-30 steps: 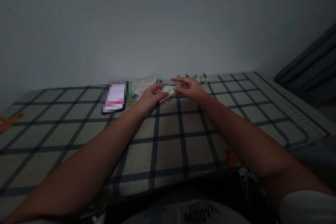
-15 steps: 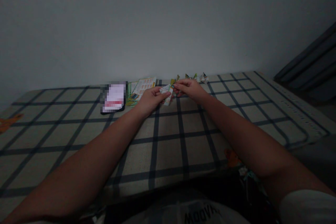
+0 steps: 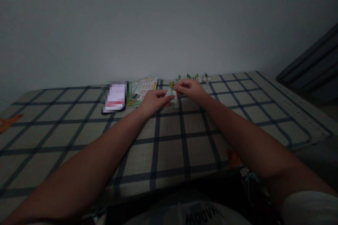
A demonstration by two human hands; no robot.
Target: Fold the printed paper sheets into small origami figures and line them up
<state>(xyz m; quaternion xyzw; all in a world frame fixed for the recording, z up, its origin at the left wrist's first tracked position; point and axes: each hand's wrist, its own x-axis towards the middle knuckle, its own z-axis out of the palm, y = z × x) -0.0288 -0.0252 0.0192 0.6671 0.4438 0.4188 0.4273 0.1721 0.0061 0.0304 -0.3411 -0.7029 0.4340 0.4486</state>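
Between my two hands is a small piece of folded printed paper, white with green and a pointed upper end. My left hand pinches its lower part between thumb and fingers. With thumb and fingertips, my right hand grips the paper near its green top. Just behind my right hand, several small folded paper pieces with pointed tips stand in a row near the wall. Left of my left hand lies a stack of printed leaflets, partly covered by that hand.
A phone with a lit, blurred screen lies left of the leaflets. The checked tablecloth covers the table, which meets a plain wall. Dark folded fabric hangs at the right.
The paper between my hands has turned and now looks narrower and more pointed. My left hand has moved slightly to the right, with its thumb across the paper; my right hand stays nearly in place.
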